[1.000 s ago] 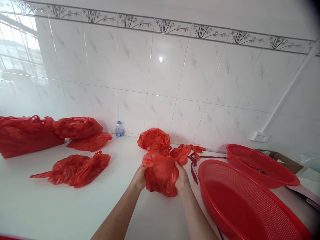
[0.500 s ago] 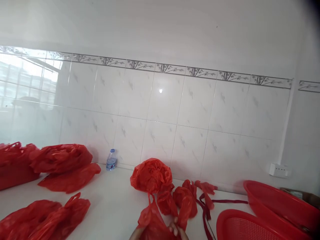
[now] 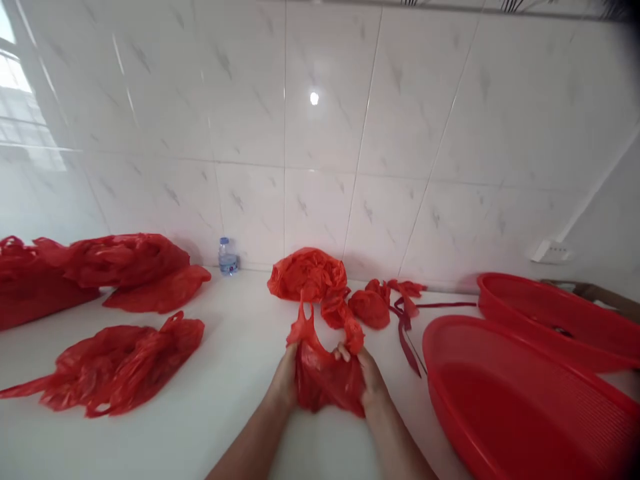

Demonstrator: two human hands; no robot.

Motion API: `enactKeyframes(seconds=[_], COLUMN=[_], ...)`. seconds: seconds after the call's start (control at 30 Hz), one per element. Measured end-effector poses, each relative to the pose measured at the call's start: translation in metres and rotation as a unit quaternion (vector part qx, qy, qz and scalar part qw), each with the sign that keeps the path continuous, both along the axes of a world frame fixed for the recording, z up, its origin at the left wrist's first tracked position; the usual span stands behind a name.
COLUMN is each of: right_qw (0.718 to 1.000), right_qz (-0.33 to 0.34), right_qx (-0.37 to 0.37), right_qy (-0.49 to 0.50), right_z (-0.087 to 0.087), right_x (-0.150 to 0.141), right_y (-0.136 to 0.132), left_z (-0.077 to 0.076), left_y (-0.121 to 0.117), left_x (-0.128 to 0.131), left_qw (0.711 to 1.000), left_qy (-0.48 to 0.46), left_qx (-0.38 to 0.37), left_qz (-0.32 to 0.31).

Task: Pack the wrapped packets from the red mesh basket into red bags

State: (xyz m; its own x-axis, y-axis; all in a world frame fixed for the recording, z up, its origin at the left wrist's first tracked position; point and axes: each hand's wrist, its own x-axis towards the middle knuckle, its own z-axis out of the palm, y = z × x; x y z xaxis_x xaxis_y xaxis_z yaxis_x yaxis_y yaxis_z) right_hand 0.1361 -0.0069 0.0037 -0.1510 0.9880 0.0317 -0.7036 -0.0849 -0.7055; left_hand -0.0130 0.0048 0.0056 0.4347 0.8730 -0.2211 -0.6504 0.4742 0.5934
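A red plastic bag (image 3: pixel 327 377) with upright handle loops is held between my two hands above the white table. My left hand (image 3: pixel 287 373) is closed on its left side, the fingers partly behind the film. On the right side my right hand (image 3: pixel 364 370) grips the bag near its mouth, with fingertips showing over the edge. Whether anything lies inside the bag cannot be made out. Just behind it sits a bunched red bag (image 3: pixel 307 275), and several smaller crumpled red bags (image 3: pixel 370 307) lie to its right.
Two red plastic baskets (image 3: pixel 450 333) stand at the right. Dark red ribbon (image 3: pixel 407 343) lies beside them. A crumpled red bag (image 3: pixel 125 363) and a larger heap of red bags (image 3: pixel 130 260) are at the left. A water bottle (image 3: pixel 228 257) stands against the tiled wall (image 3: pixel 320 207).
My view has tipped downward, so both forearms and more of the table and baskets show. Both hands still hold the red bag.
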Motion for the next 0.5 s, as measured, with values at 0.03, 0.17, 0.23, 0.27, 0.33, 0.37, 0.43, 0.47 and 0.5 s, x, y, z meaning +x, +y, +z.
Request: enactKeyframes(seconds=[0.03,0.17,0.23,0.27,0.33,0.37,0.43,0.47,0.5], right_qw=[1.0,0.999,0.997,0.996,0.991,0.988,0.979,0.974,0.97], right_qz=[-0.003,0.005,0.006,-0.003,-0.029,-0.034,-0.03,-0.02,-0.012], right_qx=[-0.001,0.014,0.019,0.022,0.029,0.036,0.052,0.061,0.071], right_qy=[-0.005,-0.051,-0.074,-0.086,-0.124,-0.149,-0.196,-0.216,-0.232], right_z=[0.002,0.006,0.009,0.011,0.017,0.02,0.024,0.025,0.024], right_x=[0.0,-0.003,-0.006,-0.008,-0.011,-0.013,-0.014,-0.015,-0.015], right_y=[-0.003,-0.008,-0.011,-0.013,-0.018,-0.021,-0.025,-0.026,-0.027], left_z=[-0.002,-0.007,-0.007,-0.007,-0.004,-0.003,0.0,0.002,0.003], left_y=[0.001,0.003,0.001,0.0,-0.004,-0.006,-0.011,-0.013,-0.016], left_x=[-0.001,0.0,0.001,0.002,0.003,0.003,0.003,0.002,0.002], left_qw=[1.0,0.997,0.996,0.995,0.994,0.992,0.989,0.986,0.983], left_qy=[0.004,0.039,0.058,0.069,0.088,0.101,0.125,0.139,0.155], left_qx=[-0.004,-0.021,-0.023,-0.018,-0.002,0.013,0.047,0.068,0.089], left_qz=[0.006,0.063,0.071,0.071,0.07,0.069,0.061,0.056,0.048])
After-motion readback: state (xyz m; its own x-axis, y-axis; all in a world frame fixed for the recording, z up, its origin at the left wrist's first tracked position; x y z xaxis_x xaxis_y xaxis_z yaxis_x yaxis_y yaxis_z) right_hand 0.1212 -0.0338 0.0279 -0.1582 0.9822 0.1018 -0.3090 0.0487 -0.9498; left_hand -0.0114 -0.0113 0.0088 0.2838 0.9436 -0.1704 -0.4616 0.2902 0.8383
